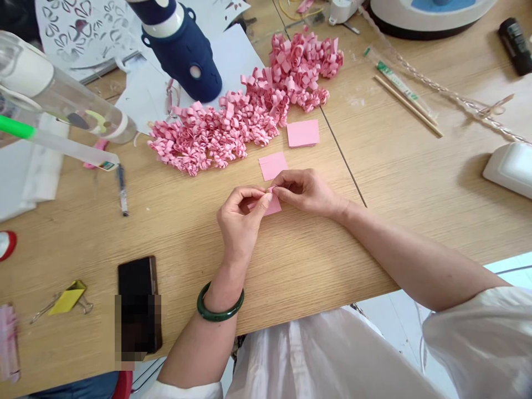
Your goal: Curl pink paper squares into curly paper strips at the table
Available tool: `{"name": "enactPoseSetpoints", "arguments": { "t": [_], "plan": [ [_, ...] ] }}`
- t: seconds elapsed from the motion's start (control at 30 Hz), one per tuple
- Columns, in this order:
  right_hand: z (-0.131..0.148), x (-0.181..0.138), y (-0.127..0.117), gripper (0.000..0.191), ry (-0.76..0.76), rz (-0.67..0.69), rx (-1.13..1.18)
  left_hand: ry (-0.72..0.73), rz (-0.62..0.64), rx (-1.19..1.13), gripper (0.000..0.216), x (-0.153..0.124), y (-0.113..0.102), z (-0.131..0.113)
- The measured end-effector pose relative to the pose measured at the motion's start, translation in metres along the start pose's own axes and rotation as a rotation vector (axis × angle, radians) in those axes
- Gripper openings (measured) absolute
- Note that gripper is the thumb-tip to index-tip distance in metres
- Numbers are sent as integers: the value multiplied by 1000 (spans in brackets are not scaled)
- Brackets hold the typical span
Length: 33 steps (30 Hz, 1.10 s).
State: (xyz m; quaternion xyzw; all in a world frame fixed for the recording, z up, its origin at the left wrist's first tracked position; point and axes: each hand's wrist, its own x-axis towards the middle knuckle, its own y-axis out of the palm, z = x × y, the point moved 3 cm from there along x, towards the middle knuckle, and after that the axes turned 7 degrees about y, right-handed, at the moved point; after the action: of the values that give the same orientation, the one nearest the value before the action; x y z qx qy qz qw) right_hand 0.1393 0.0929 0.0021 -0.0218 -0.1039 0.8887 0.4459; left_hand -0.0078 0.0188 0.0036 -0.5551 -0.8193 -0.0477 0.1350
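My left hand [243, 221], with a green bangle [220, 316] on its wrist, pinches a small pink paper strip [270, 190] between thumb and forefinger. From the other side my right hand [310, 194] grips the same strip with its fingertips. Under the fingers lies a pink paper piece [273, 206], partly covered by the left hand. Just beyond the hands is a pink paper square [273, 165], and farther back a small stack of pink paper [303, 133]. A long heap of curled pink paper pieces [249, 108] stretches behind them.
A dark blue bottle [187, 55] and a clear bottle [78, 102] stand at the back left. A phone [137, 305], a yellow binder clip [68, 297] and a pen [122, 191] lie to the left. Wooden sticks [409, 105] and a braided cord [440, 86] are at the right.
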Motion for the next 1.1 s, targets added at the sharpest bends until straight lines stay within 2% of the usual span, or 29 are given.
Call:
{"name": "enactPoseSetpoints", "arguments": {
  "t": [0.5, 0.6, 0.73, 1.1],
  "plan": [
    [-1, 0, 0, 26, -3, 17, -72, -103, -24, -72, 17, -1, 1, 2],
    [0, -1, 0, 25, -4, 29, -74, -154, -34, -92, 24, 1, 1, 0],
    [0, -1, 0, 23, -8, 39, -65, -195, -44, -107, 45, 4, 0, -2],
    [4, -3, 0, 21, -71, 88, -65, -269, -22, -119, 56, 7, -2, 0]
  ]
}}
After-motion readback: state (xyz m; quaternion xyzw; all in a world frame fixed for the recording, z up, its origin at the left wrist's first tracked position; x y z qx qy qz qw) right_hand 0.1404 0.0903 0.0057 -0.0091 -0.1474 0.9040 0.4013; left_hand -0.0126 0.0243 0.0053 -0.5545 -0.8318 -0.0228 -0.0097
